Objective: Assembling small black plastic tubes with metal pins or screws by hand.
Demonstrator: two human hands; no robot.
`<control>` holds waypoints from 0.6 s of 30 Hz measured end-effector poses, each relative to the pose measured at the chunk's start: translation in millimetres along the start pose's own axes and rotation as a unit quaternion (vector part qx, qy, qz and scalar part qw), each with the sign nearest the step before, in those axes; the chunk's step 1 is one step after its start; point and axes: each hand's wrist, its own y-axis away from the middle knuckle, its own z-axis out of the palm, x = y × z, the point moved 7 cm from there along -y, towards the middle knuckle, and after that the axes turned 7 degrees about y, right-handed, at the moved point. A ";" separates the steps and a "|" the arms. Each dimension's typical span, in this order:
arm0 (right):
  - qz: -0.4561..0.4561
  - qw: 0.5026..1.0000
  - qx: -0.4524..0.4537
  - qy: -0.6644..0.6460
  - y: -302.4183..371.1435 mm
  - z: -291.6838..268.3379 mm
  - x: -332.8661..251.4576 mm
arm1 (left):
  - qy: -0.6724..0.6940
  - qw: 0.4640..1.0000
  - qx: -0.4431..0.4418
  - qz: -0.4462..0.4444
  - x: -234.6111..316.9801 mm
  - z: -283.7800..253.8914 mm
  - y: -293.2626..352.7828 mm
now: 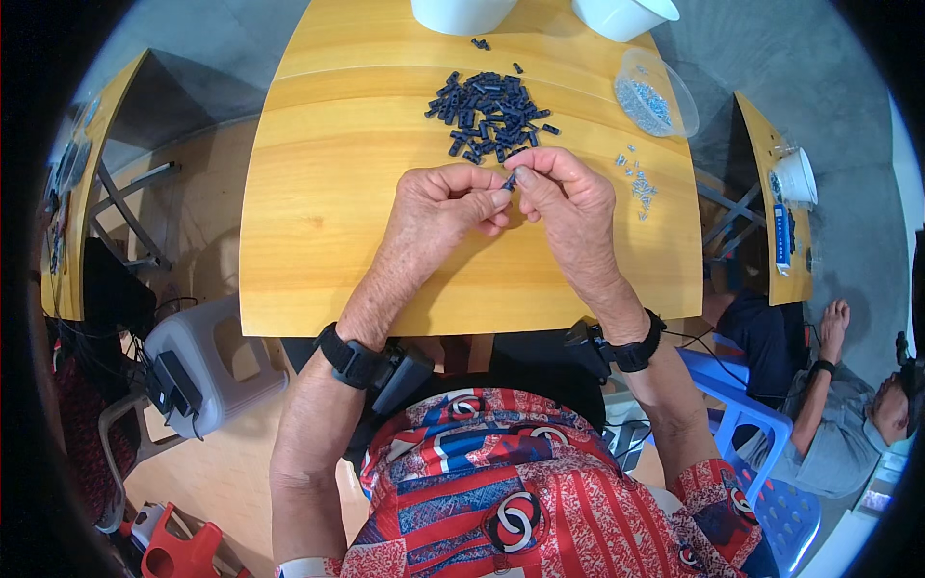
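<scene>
Presently, we find the small dark piece [510,182] held above the bench [318,222], between the two hands and on the near side of the pile of dark pieces [489,114]. We record the left hand [445,197] with thumb and forefinger pinching the piece from its left side. The right hand [574,197] meets it from the right, its thumb and forefinger closed at the upper end. Both sets of fingers are therefore pressed together on the one piece; whether a smaller part is pinched between the right fingers is hidden, and we cannot tell.

As far as it shows, the long axis runs steeply away from the body, leaning slightly to the right. In our judgement, the relation that governs is the alignment of the right fingertips with that upper end.

We note the loose metal parts [643,188] lying to the right, well apart from the piece, with the clear dish [680,100] beyond them; the right hand is the nearer to both. The pile lies just beyond the fingertips of both hands.
</scene>
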 end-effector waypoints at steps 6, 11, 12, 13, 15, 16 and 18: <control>-0.039 0.997 0.011 0.067 0.7 -0.2 -7.5 | 0.006 1.000 -0.002 0.006 0.2 0.4 -0.3; -0.085 0.986 0.036 0.137 1.9 0.4 -12.2 | 0.001 1.000 -0.006 0.009 -2.1 -1.0 -0.9; -0.085 0.986 0.036 0.137 1.7 1.0 -10.4 | 0.001 1.000 -0.006 0.010 -3.1 -1.2 -1.2; -0.108 0.981 0.042 0.155 1.8 1.4 -11.8 | 0.001 1.000 -0.007 0.013 -3.1 -1.2 -1.5; -0.130 0.975 0.048 0.173 1.4 3.0 -11.2 | 0.000 1.000 -0.007 0.018 -2.1 -1.0 -1.4; -0.140 0.974 0.048 0.173 1.1 3.6 -10.5 | 0.006 1.000 -0.003 0.018 -1.8 -0.9 -1.2; -0.149 0.972 0.048 0.173 1.4 5.2 -9.6 | 0.012 1.000 0.001 0.019 -0.9 -0.6 -0.2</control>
